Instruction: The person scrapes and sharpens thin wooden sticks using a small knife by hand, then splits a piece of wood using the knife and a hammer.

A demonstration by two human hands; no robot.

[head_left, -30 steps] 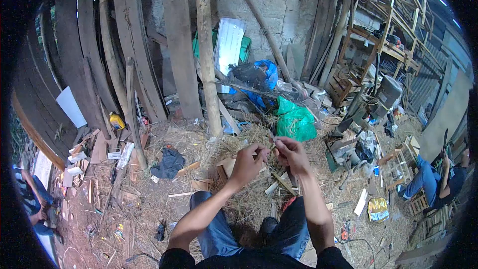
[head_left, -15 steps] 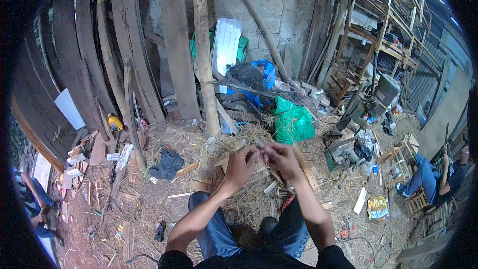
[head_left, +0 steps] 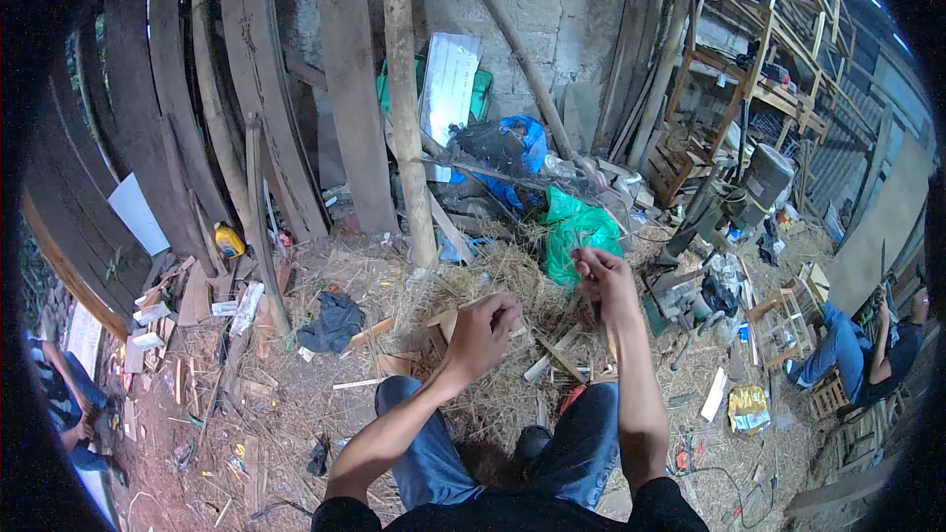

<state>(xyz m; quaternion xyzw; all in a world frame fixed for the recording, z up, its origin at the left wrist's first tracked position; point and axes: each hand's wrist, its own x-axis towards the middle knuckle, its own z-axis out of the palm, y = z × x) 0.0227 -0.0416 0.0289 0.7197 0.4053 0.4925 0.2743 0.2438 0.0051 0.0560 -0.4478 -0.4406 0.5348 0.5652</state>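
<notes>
My left hand (head_left: 480, 335) is closed, its fingers curled together above the straw-covered floor. What it pinches, if anything, is too small to tell. Up and to the right, my right hand (head_left: 604, 284) is closed too, with a thin thing at its fingertips that I cannot make out. Behind my right hand lies a green plastic bag (head_left: 574, 227). The two hands are apart. Below them are my knees in jeans and a few wood pieces (head_left: 560, 353) on the straw.
A wooden post (head_left: 406, 108) stands ahead. A black cloth (head_left: 332, 323) and a yellow bottle (head_left: 229, 239) are at the left. A machine (head_left: 690, 236) and a yellow packet (head_left: 749, 409) are at the right. People sit at both side edges.
Close together half a second ago, my hands have separated. My right hand has moved up and to the right, while my left hand stays near its former place.
</notes>
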